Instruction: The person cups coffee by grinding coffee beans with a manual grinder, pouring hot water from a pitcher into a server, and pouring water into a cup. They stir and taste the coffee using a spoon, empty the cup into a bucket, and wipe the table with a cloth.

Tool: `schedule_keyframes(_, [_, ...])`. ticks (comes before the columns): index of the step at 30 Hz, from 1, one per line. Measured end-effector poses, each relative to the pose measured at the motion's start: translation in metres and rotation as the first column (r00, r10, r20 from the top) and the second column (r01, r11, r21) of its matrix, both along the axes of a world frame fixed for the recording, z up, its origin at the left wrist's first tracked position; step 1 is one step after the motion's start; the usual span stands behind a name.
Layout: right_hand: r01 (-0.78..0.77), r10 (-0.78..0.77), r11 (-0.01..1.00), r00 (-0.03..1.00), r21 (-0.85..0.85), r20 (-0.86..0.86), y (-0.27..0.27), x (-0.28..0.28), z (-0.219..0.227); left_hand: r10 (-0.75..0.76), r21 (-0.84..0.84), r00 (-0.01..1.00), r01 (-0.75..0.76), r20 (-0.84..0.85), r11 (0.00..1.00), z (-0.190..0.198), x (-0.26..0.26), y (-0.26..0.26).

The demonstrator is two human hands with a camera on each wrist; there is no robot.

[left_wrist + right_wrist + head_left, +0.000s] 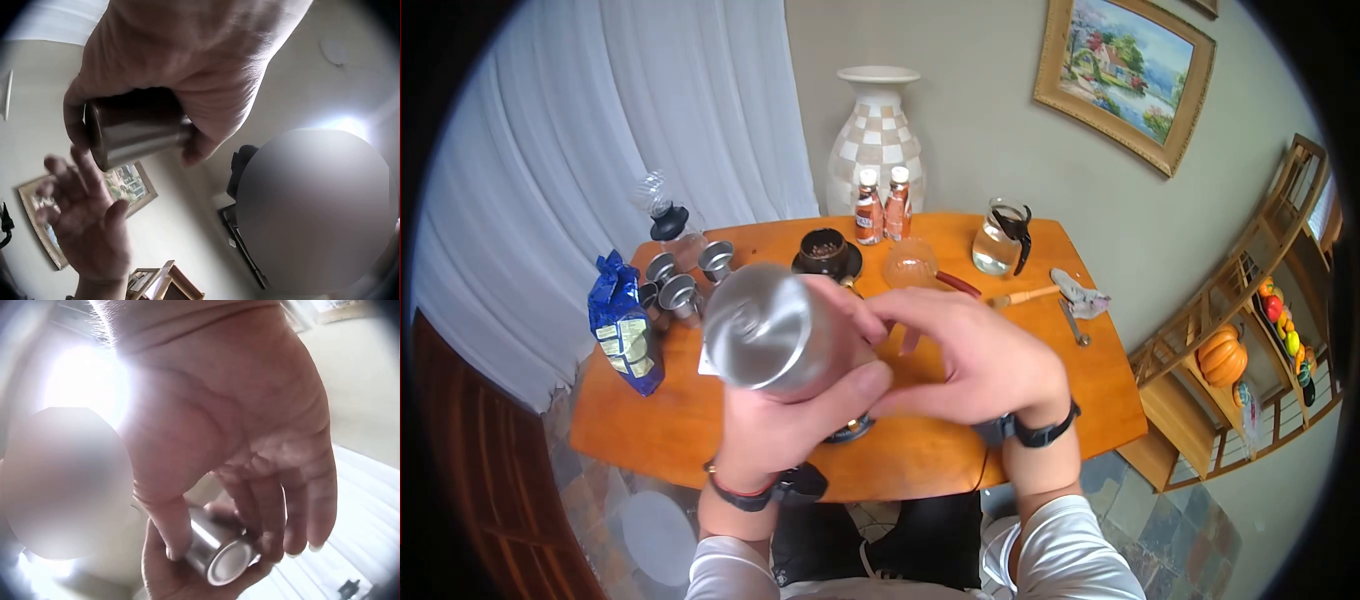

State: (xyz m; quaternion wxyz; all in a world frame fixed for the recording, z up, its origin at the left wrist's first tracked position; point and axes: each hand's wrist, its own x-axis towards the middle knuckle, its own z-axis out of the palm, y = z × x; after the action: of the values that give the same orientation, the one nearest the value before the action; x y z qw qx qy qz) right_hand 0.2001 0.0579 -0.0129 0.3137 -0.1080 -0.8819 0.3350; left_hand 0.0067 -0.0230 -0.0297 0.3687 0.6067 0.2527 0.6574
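My left hand [785, 425] grips a brushed metal cylinder [760, 325] above the table, its flat round end turned up toward the head view. In the left wrist view the thumb and fingers curl round the cylinder [140, 134]. My right hand [975, 355] is held up at the cylinder's other side, fingers bent loosely toward it. Seen from the left wrist, this right hand [94, 231] has its fingers spread, apart from the metal. In the right wrist view its thumb and fingertips overlap the cylinder [209, 547]. A small dark object [852, 432] on the table is mostly hidden beneath the hands.
On the wooden table [650, 430], metal cups [678, 294] and a blue bag [622, 330] stand left. Behind are a dark bowl [825, 255], two bottles [868, 212] and a clear ribbed dish [912, 264]. A glass pitcher [995, 245], brush [1025, 296] and cloth [1085, 295] lie right.
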Motion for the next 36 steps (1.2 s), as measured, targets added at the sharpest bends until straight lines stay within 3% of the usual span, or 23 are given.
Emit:
schedule_keyframes(3, [0.032,-0.031,0.999,0.996,0.011,-0.083,-0.009,-0.022,0.003,0.03,-0.025,0.993,-0.027,0.111,0.999,0.013,0.007,0.007])
schedule_keyframes(6, [-0.1,0.058,0.972,0.98,-0.214,-0.193,-0.008,-0.032,-0.005,0.045,-0.036,0.992,-0.041,0.119,0.999,0.021,0.003,0.011])
schedule_keyframes(7, [-0.094,0.054,0.974,0.98,-0.207,-0.192,-0.008,-0.036,-0.01,0.039,-0.029,0.992,-0.035,0.12,0.999,0.022,-0.001,0.011])
schedule_keyframes(9, [-0.367,0.235,0.781,0.922,-0.505,-0.307,-0.012,-0.043,-0.02,-0.047,-0.079,0.992,0.056,0.115,0.995,0.021,-0.009,0.009])
schedule_keyframes(11, [-0.476,0.293,0.686,0.873,-0.55,-0.39,-0.019,-0.054,-0.025,-0.055,-0.096,0.98,0.075,0.192,0.993,0.027,-0.01,0.004])
schedule_keyframes(13, [-0.521,0.423,0.527,0.846,-0.671,-0.325,-0.016,-0.057,-0.032,-0.149,0.029,0.978,0.146,0.149,0.989,0.024,-0.024,0.009])
schedule_keyframes(14, [-0.519,0.422,0.526,0.847,-0.674,-0.324,-0.014,-0.057,-0.031,-0.207,0.075,0.959,0.196,0.195,0.978,0.022,-0.024,0.012])
schedule_keyframes(16, [-0.495,0.6,0.116,0.726,-0.861,-0.337,-0.01,-0.057,-0.028,-0.29,0.139,0.945,0.27,0.153,0.953,0.018,-0.031,0.019])
schedule_keyframes(18, [-0.517,0.581,0.094,0.722,-0.851,-0.375,-0.013,-0.06,-0.048,-0.475,0.257,0.874,0.438,0.103,0.861,0.009,-0.032,0.029])
schedule_keyframes(19, [-0.538,0.562,0.076,0.719,-0.839,-0.41,-0.015,-0.062,-0.055,-0.476,0.252,0.873,0.439,0.106,0.862,0.007,-0.029,0.028])
schedule_keyframes(20, [-0.599,0.584,0.159,0.698,-0.785,-0.415,-0.021,-0.067,-0.043,-0.515,0.247,0.849,0.477,0.121,0.844,0.007,-0.025,0.026])
schedule_keyframes(21, [-0.601,0.578,0.156,0.699,-0.784,-0.421,-0.022,-0.069,-0.045,-0.554,0.242,0.822,0.515,0.134,0.823,0.008,-0.022,0.024])
schedule_keyframes(23, [-0.545,0.523,0.62,0.823,-0.565,-0.22,-0.023,-0.072,-0.048,-0.593,0.23,0.8,0.563,0.089,0.794,0.013,-0.029,0.026])
schedule_keyframes(24, [-0.545,0.521,0.618,0.824,-0.567,-0.224,-0.022,-0.073,-0.049,-0.59,0.258,0.802,0.553,0.091,0.792,0.012,-0.03,0.027])
schedule_keyframes(27, [-0.373,0.321,0.742,0.927,-0.556,-0.193,-0.014,-0.075,-0.046,-0.526,0.27,0.841,0.481,0.125,0.834,0.01,-0.025,0.025])
schedule_keyframes(29, [-0.331,0.312,0.782,0.942,-0.528,-0.128,-0.009,-0.075,-0.044,-0.376,0.213,0.909,0.337,0.181,0.917,0.009,-0.021,0.025])
schedule_keyframes(31, [-0.271,0.167,0.89,0.942,-0.366,-0.292,-0.005,-0.081,-0.055,-0.322,0.197,0.927,0.286,0.189,0.938,0.01,-0.014,0.025])
schedule_keyframes(33, [-0.192,0.091,0.929,0.948,-0.318,-0.305,-0.009,-0.078,-0.041,-0.06,0.2,0.994,0.041,0.087,0.979,0.011,-0.012,0.026])
schedule_keyframes(34, [-0.083,-0.024,0.949,0.943,-0.305,-0.332,-0.009,-0.079,-0.04,0.032,0.228,0.999,-0.03,-0.004,0.973,0.008,-0.018,0.03])
schedule_keyframes(36, [0.112,-0.187,0.974,0.892,-0.199,-0.411,-0.008,-0.084,-0.037,0.085,0.209,0.995,-0.093,0.049,0.973,0.007,-0.01,0.039])
